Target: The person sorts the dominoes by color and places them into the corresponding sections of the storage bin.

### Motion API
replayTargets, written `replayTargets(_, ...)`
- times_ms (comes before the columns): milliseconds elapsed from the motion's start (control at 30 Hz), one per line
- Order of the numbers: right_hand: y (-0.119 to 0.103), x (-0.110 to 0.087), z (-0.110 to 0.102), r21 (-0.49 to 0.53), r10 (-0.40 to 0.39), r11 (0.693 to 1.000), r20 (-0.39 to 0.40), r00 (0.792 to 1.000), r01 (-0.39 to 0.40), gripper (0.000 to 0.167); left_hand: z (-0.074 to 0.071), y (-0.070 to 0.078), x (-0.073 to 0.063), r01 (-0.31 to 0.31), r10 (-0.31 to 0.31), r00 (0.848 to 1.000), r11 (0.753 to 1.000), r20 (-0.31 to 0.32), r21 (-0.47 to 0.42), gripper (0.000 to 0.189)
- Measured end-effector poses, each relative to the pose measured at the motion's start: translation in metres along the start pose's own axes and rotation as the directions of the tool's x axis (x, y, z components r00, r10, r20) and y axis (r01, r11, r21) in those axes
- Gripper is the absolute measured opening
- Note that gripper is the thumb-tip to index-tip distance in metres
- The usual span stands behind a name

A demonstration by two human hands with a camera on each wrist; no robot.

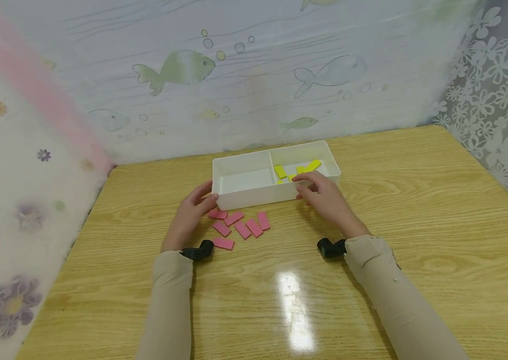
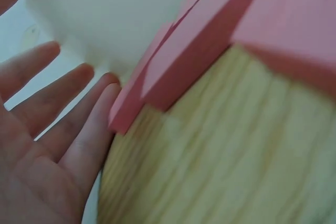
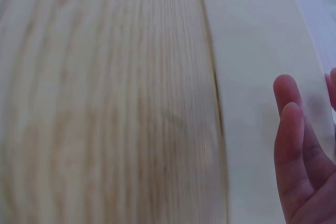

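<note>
The table [image 1: 425, 200] has a light yellowish-brown top with visible wood grain, and a long white patch of glare [image 1: 296, 310] shines on its near part. Toward its far side stands a white rectangular box [image 1: 258, 196], upright and set slightly askew, its long side running left to right. Just in front of the box's left half, seven flat pink pieces [image 1: 242, 230] lie loosely scattered at differing angles, one of them a little nearer the wearer than the others.
</note>
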State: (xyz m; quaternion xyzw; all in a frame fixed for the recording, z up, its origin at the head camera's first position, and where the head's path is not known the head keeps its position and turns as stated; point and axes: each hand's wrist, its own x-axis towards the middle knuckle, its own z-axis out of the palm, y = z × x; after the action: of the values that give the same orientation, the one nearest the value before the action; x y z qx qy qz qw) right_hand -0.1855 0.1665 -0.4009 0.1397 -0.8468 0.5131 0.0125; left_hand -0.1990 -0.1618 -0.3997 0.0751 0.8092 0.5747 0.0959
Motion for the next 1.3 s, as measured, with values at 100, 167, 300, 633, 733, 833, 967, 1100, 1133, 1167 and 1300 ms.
replayTargets(100,-0.001,0.0,0.0,0.001,0.004,1.0,0.003,1.0,-0.004,0.034,-0.005,-0.008,0.003,0.014,-0.015,1.0,0.998,0.021,0.059,0.062)
replayTargets(167,-0.001,0.0,0.0,-0.001,0.005,1.0,0.004,1.0,-0.005,0.034,-0.006,-0.008,0.002,0.029,-0.032,0.999,0.997,0.03,0.076,0.065)
replayTargets(300,-0.001,0.0,-0.001,-0.008,0.001,1.0,0.003,1.0,-0.001,0.034,-0.009,-0.007,0.003,0.054,-0.061,0.996,0.991,0.06,0.12,0.068)
replayTargets(633,-0.012,-0.004,-0.002,0.006,0.007,1.0,0.002,1.0,-0.007,0.03,-0.015,0.002,-0.001,0.107,-0.14,0.987,0.943,0.085,0.314,0.054)
replayTargets(733,-0.028,-0.01,-0.003,0.017,0.006,1.0,0.004,1.0,-0.007,0.029,-0.016,0.005,-0.004,0.129,-0.176,0.978,0.927,0.107,0.353,0.055)
replayTargets(833,-0.036,-0.013,-0.004,0.012,0.003,1.0,0.009,1.0,-0.004,0.029,-0.017,0.007,-0.006,0.14,-0.202,0.971,0.913,0.127,0.383,0.058)
replayTargets(967,-0.018,-0.006,-0.002,-0.014,-0.008,1.0,0.014,1.0,0.009,0.032,-0.017,0.008,-0.006,0.133,-0.211,0.965,0.904,0.154,0.405,0.055)
replayTargets(1100,-0.001,0.001,-0.001,-0.032,-0.015,0.999,0.014,1.0,0.015,0.035,-0.016,0.008,-0.004,0.106,-0.199,0.964,0.898,0.179,0.427,0.049)
replayTargets(1133,-0.001,0.0,-0.001,-0.028,-0.016,0.999,0.017,1.0,0.016,0.035,-0.016,0.008,-0.004,0.102,-0.198,0.963,0.895,0.181,0.435,0.048)
replayTargets(1167,-0.006,-0.001,-0.001,-0.026,-0.011,1.0,0.017,1.0,0.011,0.034,-0.016,0.007,-0.004,0.094,-0.194,0.964,0.888,0.181,0.45,0.046)
replayTargets(1300,-0.028,-0.008,-0.003,0.003,0.0,1.0,0.01,1.0,0.0,0.03,-0.015,0.007,-0.003,0.067,-0.181,0.967,0.861,0.181,0.505,0.039)
